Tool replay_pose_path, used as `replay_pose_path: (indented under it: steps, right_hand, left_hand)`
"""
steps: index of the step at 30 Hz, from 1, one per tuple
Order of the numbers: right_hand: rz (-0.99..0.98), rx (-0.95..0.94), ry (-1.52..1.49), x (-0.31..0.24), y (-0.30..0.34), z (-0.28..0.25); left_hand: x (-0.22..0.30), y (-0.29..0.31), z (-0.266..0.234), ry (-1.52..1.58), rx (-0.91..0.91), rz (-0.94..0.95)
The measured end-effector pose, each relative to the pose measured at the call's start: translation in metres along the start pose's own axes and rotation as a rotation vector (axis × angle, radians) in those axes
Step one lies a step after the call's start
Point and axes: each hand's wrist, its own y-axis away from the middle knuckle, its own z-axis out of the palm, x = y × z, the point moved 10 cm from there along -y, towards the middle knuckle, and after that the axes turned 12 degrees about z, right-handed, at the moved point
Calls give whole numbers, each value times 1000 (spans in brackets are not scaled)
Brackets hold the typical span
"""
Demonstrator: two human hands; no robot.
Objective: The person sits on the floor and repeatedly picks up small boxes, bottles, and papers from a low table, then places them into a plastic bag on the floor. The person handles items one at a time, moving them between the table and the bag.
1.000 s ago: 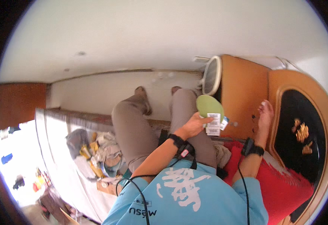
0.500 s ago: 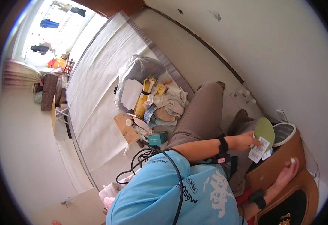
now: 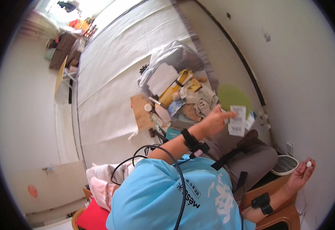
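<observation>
My left hand (image 3: 214, 122) is closed on a flat green oval piece (image 3: 232, 96) and some white printed slips (image 3: 237, 120). The slips lie in front of the green piece, under my extended index finger. What the green piece is I cannot make out. This hand is held above my leg, close to the heap of cloths (image 3: 193, 108) on the pale covered surface (image 3: 114, 73). Far to the right, near the wall, my right hand (image 3: 298, 177) pinches a small white rounded object (image 3: 308, 164) at its fingertips.
A clear plastic bag (image 3: 175, 51) stands behind the cloths, with a white card (image 3: 163, 79) and a yellow item (image 3: 170, 94). Nearer lie a tan board (image 3: 140, 112) and a teal box (image 3: 173, 133). A white-rimmed oval mesh item (image 3: 285, 165) sits by the wall. Black cable (image 3: 174, 164) crosses my shirt.
My left hand has swung left and away from me with the green piece and slips, toward the cloths. My right hand has shifted toward the wall. The whole view has turned.
</observation>
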Motion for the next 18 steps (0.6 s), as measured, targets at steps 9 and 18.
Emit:
replay_pose_path:
  steps: [9, 18]
  right_hand:
    - [286, -181, 492, 97, -10, 28]
    - [319, -110, 431, 109, -11, 13]
  left_hand:
    - [176, 107, -202, -221, 578, 642]
    - [99, 232, -389, 31, 1018, 444]
